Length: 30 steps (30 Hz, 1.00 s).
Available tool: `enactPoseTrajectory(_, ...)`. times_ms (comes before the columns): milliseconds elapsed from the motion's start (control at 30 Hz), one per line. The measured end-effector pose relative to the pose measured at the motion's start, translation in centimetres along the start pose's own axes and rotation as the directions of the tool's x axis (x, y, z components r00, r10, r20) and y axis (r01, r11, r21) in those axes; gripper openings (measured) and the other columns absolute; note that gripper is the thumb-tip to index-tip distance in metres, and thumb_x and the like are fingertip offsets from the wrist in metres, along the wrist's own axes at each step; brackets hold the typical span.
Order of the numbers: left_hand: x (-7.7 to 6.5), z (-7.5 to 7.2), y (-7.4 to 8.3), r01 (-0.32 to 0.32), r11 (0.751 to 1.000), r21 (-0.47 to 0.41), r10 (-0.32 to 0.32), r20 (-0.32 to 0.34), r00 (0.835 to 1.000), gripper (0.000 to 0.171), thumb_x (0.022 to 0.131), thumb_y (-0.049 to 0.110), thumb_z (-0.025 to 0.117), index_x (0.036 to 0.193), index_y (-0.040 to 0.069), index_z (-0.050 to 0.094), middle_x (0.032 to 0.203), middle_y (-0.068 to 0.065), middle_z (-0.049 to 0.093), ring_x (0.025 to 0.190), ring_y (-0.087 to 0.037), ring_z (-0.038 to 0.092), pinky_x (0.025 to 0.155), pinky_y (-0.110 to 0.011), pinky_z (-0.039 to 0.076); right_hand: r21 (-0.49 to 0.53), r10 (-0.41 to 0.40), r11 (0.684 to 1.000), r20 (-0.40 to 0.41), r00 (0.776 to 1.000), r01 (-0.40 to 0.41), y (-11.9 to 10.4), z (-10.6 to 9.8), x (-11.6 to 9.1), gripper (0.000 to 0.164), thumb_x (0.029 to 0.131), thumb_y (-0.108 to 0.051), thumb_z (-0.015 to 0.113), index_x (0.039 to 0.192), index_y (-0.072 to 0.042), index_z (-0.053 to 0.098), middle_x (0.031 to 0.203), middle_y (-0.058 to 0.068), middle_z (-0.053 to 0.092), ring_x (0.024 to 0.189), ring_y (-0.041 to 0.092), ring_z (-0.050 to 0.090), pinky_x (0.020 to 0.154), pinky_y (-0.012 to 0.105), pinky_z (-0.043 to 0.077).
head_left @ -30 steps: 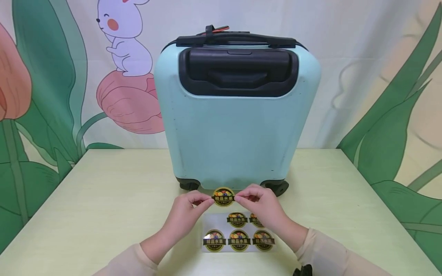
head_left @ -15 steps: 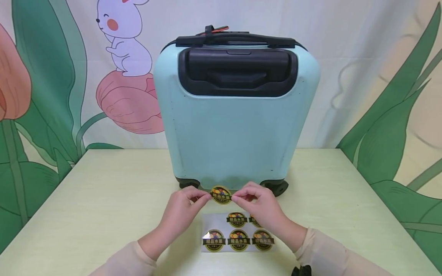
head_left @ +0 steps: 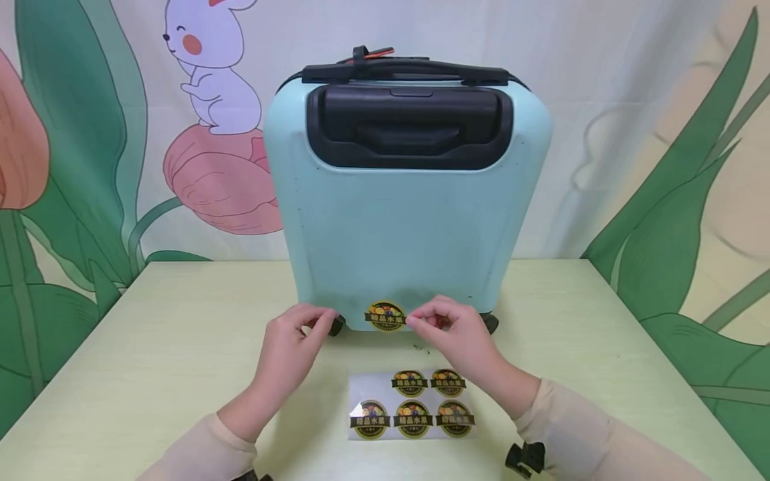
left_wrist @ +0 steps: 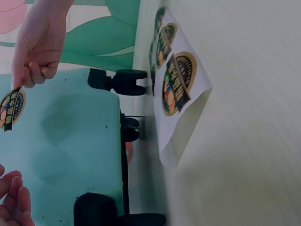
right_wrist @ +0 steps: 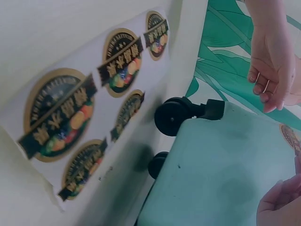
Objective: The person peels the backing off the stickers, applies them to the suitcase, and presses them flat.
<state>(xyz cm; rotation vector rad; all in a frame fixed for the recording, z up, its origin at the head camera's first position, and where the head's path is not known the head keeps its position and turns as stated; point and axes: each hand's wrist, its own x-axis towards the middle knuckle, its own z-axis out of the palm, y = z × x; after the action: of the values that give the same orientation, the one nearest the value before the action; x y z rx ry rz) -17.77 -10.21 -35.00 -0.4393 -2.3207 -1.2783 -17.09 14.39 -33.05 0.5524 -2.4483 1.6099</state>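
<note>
A round black-and-gold fruit sticker [head_left: 386,316] overlaps the lower front of the light-blue suitcase [head_left: 403,234] in the head view. My right hand [head_left: 460,334] pinches its right end between thumb and finger. In the left wrist view the same sticker [left_wrist: 13,108] hangs from the right hand's fingertips [left_wrist: 16,80]. Left of the sticker and apart from it is my left hand [head_left: 295,344], thumb and index finger close together. The right wrist view shows the left hand [right_wrist: 273,66] with loosely bent fingers and nothing in them.
A sticker sheet [head_left: 368,385] with several matching stickers lies on the table [head_left: 198,347] below the hands. One corner of the sheet [left_wrist: 190,123] curls up. The suitcase stands on black wheels [right_wrist: 173,117], before a printed backdrop [head_left: 637,133].
The left hand has let go of the sticker and moved left. The right hand has brought the sticker up over the suitcase's lower front.
</note>
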Motion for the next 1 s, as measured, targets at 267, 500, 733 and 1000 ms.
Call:
enactPoseTrajectory(267,0.6,-0.7,-0.1,-0.023,0.999,-0.030,0.021,-0.075,0.997,0.009,0.085,0.008,0.066,0.085,0.005,0.074,0.076,0.001,0.066,0.067,-0.010,0.055,0.053,-0.023,0.045,0.002,0.032,0.999,0.008,0.999,-0.032,-1.1,-0.5,0.9,0.010,0.087,-0.017,0.066,0.089,-0.009,0.071,0.054,-0.001,0.028,0.050,0.010,0.024,0.053,0.023,0.031)
enactPoseTrajectory(500,1.0,-1.0,0.0,-0.043,0.996,-0.078,0.031,-0.148,0.988,0.011,0.087,0.004,0.062,0.086,0.002,0.073,0.078,-0.006,0.067,0.068,-0.008,0.054,0.056,-0.019,0.043,0.009,0.054,0.998,0.027,0.998,-0.054,-2.0,-0.8,1.9,0.013,0.088,-0.020,0.066,0.093,-0.009,0.071,0.052,-0.002,0.027,0.047,0.011,0.022,0.063,0.028,0.040)
enactPoseTrajectory(733,1.5,-1.3,-0.1,-0.045,0.991,-0.125,0.013,-0.242,0.970,0.013,0.088,0.002,0.059,0.088,0.002,0.073,0.084,-0.007,0.067,0.074,-0.003,0.053,0.061,-0.018,0.040,0.014,0.051,0.999,0.067,0.996,-0.052,-2.8,-0.9,2.8,0.013,0.089,-0.019,0.064,0.095,-0.009,0.070,0.051,-0.002,0.029,0.046,0.011,0.024,0.056,0.026,0.035)
enactPoseTrajectory(1000,3.2,-1.8,0.4,-0.101,0.984,-0.148,0.043,-0.353,0.934,0.016,0.088,0.001,0.055,0.094,-0.001,0.070,0.089,-0.007,0.060,0.084,-0.006,0.051,0.064,-0.020,0.040,0.034,0.009,0.999,0.091,0.996,-0.012,-3.7,-1.1,4.1,0.016,0.089,-0.017,0.063,0.097,-0.004,0.069,0.052,-0.001,0.030,0.047,0.012,0.025,0.056,0.026,0.035)
